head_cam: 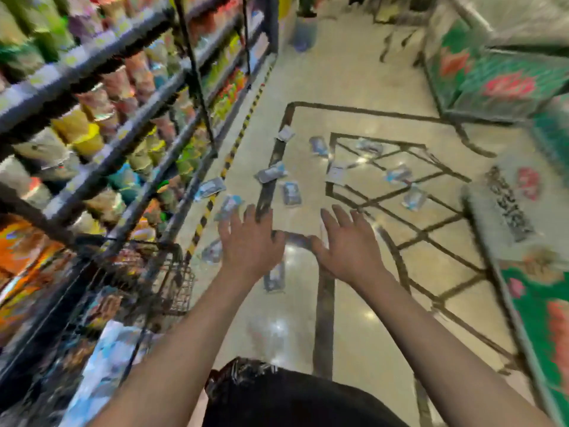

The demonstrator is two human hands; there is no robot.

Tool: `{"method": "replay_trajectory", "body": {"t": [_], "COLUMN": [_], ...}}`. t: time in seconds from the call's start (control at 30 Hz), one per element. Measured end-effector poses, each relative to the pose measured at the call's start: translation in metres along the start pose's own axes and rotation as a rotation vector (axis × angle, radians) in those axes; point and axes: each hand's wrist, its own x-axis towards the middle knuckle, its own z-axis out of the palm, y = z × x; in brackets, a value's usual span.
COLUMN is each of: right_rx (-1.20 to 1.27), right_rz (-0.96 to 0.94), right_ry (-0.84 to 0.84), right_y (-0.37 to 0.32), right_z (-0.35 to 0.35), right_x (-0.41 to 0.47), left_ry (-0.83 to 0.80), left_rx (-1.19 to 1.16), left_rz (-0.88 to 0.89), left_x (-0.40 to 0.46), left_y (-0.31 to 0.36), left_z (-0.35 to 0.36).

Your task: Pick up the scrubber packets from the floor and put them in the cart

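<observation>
Several grey-and-blue scrubber packets lie scattered on the shiny floor ahead, among them one [291, 193] just beyond my fingertips, one [271, 173] further left and one [274, 278] below my left wrist. The dark wire cart [160, 282] stands at the lower left against the shelving, with packets inside it. My left hand [251, 241] and my right hand [349, 243] both stretch forward over the floor, palms down, fingers spread, holding nothing. The whole view is motion-blurred.
Tall shelves [101, 124] packed with goods run along the left, edged by a yellow-black floor strip [229, 158]. Green and red printed display stands [492, 84] line the right side. A person's legs [304, 7] show at the far end of the aisle.
</observation>
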Motion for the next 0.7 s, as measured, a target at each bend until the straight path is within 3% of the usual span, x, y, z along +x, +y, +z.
{"method": "replay_trajectory", "body": {"t": [0.23,0.5,0.7], "right_rx": [0.019,0.122,0.085], "right_rz": [0.358,0.669,0.681], "right_ry": [-0.018,-0.119,-0.246], "right_y": [0.134,0.238,0.325], "right_z": [-0.002,0.021,0.012], "right_x": [-0.054,-0.066,0.015], "left_ry": [-0.138,-0.371,-0.433], "left_rx": [0.003,0.082,0.052], "left_rz": [0.373,0.541,0.571], "left_x": [0.017,0.081,0.179], "left_y": [0.162,0.268,0.337], "left_z": [0.027,0.070,0.089]}}
